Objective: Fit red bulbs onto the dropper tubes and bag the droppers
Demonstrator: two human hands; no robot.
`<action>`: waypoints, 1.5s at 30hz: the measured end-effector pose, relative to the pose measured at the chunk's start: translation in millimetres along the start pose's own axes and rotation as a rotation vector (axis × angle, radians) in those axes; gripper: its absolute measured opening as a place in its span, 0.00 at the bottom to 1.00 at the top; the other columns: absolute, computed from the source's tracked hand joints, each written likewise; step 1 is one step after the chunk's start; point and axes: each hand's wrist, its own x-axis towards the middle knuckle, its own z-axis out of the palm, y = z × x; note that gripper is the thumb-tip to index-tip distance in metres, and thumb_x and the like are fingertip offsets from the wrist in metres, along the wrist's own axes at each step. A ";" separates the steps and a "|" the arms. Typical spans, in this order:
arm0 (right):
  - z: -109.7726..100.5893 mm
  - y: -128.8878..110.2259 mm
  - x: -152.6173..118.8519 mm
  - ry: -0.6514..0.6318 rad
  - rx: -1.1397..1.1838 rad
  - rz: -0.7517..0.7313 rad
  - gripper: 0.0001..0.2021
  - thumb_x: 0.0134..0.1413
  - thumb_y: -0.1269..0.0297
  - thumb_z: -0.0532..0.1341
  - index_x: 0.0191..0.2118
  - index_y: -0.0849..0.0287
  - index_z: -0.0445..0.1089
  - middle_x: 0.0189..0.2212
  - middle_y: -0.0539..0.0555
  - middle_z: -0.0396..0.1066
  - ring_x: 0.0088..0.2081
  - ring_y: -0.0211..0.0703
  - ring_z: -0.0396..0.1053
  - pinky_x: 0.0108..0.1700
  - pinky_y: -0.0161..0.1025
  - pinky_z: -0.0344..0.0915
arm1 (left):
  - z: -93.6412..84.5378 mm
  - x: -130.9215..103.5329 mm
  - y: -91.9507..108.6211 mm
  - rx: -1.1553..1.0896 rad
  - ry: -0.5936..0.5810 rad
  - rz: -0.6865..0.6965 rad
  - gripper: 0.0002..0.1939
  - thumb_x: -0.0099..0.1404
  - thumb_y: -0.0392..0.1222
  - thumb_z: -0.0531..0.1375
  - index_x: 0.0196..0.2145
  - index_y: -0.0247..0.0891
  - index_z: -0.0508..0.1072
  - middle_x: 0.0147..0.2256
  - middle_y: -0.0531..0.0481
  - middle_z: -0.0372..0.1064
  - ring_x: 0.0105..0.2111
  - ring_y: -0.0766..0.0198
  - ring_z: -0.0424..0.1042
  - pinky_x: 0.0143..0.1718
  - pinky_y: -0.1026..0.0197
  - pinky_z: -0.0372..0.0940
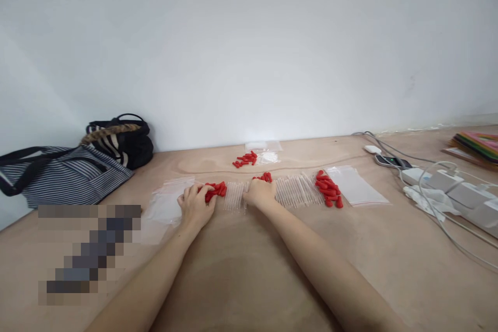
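Just left of the middle, my left hand [196,206] curls its fingers at the edge of a pile of red rubber bulbs [218,191]; its fingertips close on a bulb, partly hidden. Over a row of clear, thin dropper tubes [293,190] is my right hand [260,192], its fingers bent in and closed. A tube sticks out below the thumb; what else the fingers hold is hidden. More red bulbs [266,177] show just behind that hand. At the row's right end lies another red bulb pile [329,189].
Clear plastic bags lie at left [165,202] and right [358,185]. Farther back are a small bulb group [245,158] and thin tubes [268,156]. A striped bag [81,174] and black bag [136,145] stand left. Chargers with cables [447,181] lie right. A blurred patch [93,254] hides something.
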 end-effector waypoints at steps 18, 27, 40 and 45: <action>-24.2 102.5 -51.8 0.113 0.633 -0.385 0.11 0.55 0.63 0.45 0.24 0.57 0.54 0.20 0.47 0.60 0.24 0.36 0.61 0.27 0.32 0.57 | -3.5 -1.4 10.1 -0.385 0.246 0.140 0.07 0.59 0.41 0.51 0.32 0.37 0.67 0.34 0.44 0.67 0.39 0.55 0.65 0.43 0.53 0.58; -9.5 115.6 -80.4 0.227 0.073 -0.692 0.05 0.54 0.71 0.48 0.32 0.60 0.60 0.27 0.51 0.67 0.30 0.39 0.62 0.37 0.40 0.48 | -23.1 -56.1 67.6 -0.599 -0.297 0.519 0.07 0.62 0.40 0.51 0.34 0.41 0.69 0.31 0.49 0.70 0.33 0.61 0.68 0.37 0.58 0.61; -1.3 104.1 -88.7 0.185 0.019 -0.758 0.06 0.54 0.70 0.48 0.28 0.60 0.59 0.23 0.49 0.66 0.26 0.36 0.61 0.36 0.36 0.45 | -18.7 -56.0 69.3 -0.709 -0.322 0.358 0.07 0.60 0.40 0.53 0.34 0.39 0.70 0.27 0.52 0.67 0.27 0.65 0.66 0.30 0.63 0.62; 0.3 101.4 -89.8 0.200 0.054 -0.818 0.07 0.53 0.72 0.48 0.32 0.60 0.62 0.24 0.50 0.68 0.28 0.37 0.63 0.36 0.37 0.44 | -20.4 -56.3 69.0 -0.738 -0.278 0.389 0.07 0.61 0.39 0.53 0.35 0.39 0.70 0.29 0.51 0.67 0.27 0.66 0.66 0.29 0.64 0.62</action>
